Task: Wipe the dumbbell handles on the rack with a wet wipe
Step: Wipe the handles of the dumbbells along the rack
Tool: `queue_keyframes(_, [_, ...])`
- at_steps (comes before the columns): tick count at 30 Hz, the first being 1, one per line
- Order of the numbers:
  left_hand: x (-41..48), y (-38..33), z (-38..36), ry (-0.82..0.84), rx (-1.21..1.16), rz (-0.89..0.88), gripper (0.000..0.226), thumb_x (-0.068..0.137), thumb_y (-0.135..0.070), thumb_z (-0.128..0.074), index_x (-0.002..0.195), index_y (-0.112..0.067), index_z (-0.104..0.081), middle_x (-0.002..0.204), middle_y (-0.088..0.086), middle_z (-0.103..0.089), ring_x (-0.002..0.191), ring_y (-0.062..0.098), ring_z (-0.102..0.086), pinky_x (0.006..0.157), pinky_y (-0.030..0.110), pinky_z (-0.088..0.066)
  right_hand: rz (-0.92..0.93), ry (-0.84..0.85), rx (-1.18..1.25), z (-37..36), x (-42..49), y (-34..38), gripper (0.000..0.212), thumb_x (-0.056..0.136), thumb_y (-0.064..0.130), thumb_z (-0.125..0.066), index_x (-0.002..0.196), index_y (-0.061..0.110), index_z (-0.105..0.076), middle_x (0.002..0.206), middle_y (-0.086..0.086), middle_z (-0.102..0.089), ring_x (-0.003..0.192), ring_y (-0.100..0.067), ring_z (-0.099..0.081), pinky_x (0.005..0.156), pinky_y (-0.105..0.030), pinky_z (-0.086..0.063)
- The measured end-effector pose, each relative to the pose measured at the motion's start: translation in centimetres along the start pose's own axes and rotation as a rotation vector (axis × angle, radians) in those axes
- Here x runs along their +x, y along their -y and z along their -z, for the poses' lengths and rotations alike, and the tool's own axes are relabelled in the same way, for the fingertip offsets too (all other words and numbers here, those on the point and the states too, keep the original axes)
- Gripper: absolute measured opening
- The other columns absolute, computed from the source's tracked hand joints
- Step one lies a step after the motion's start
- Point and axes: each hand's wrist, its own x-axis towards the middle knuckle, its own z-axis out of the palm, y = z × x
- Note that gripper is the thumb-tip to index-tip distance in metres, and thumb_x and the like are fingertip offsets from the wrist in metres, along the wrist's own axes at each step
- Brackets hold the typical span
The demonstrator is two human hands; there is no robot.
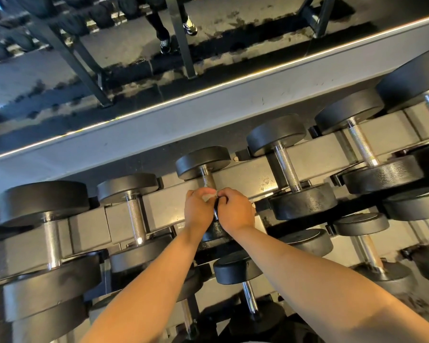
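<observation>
Both hands, left (199, 211) and right (234, 212), curl over one dumbbell handle (207, 180).

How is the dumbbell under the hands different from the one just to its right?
The dumbbell under the hands has smaller black heads than the dumbbell to its right. Its handle is mostly hidden by the left hand and right hand; the right one's knurled handle shows bare and untouched. Both rest on the top tier of the rack with black round heads and silver handles.
</observation>
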Motion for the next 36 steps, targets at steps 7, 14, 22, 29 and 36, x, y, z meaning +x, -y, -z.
queue_keyframes(7, [1.8,-2.3,0.9,-0.194,-0.347,0.124,0.008,0.096,-0.021,-0.065,0.095,-0.028,-0.062,0.097,-0.005,-0.064,0.083,0.01,-0.062,0.064,0.02,-0.047,0.003,0.003,0.013,-0.1,0.1,0.0,0.028,0.1,0.024,-0.046,0.113,0.031,-0.07,0.114,0.006,-0.069,0.101,-0.02,-0.064,0.09,-0.039,-0.048])
queue_keyframes(14, [0.5,-0.6,0.7,-0.036,-0.038,0.031,0.014,0.097,-0.02,-0.064,0.089,-0.022,-0.075,0.093,-0.011,-0.069,0.084,-0.003,-0.061,0.074,0.013,-0.045,0.02,-0.017,0.018,-0.2,0.1,0.0,0.03,0.099,0.023,-0.044,0.112,0.029,-0.071,0.109,0.005,-0.07,0.096,-0.02,-0.065,0.088,-0.041,-0.053])
queue_keyframes(22, [-1.7,0.8,3.1,0.19,0.003,0.093,0.035,0.092,-0.019,-0.071,0.12,-0.026,-0.052,0.09,-0.005,-0.06,0.084,0.011,-0.06,0.065,0.018,-0.041,-0.018,-0.012,0.11,0.1,0.0,-0.2,0.029,0.1,0.023,-0.046,0.116,0.031,-0.069,0.109,0.004,-0.071,0.099,-0.02,-0.064,0.089,-0.04,-0.053])
queue_keyframes(29, [-1.2,-0.5,3.2,0.087,-0.052,0.072,0.013,0.096,-0.03,-0.067,0.106,-0.029,-0.075,0.096,-0.013,-0.072,0.072,0.001,-0.06,0.063,0.02,-0.045,-0.079,-0.042,0.331,-0.1,0.0,-0.6,0.026,0.099,0.021,-0.048,0.105,0.028,-0.072,0.097,0.006,-0.071,0.093,-0.016,-0.065,0.086,-0.04,-0.056])
queue_keyframes(36, [-2.1,0.2,2.2,0.164,0.001,0.183,0.008,0.088,-0.021,-0.074,0.088,-0.029,-0.074,0.091,-0.007,-0.073,0.083,0.008,-0.065,0.076,0.021,-0.048,-0.049,-0.08,0.312,-0.1,-0.1,-0.5,0.025,0.101,0.018,-0.049,0.111,0.023,-0.071,0.101,0.004,-0.07,0.095,-0.015,-0.064,0.09,-0.041,-0.056])
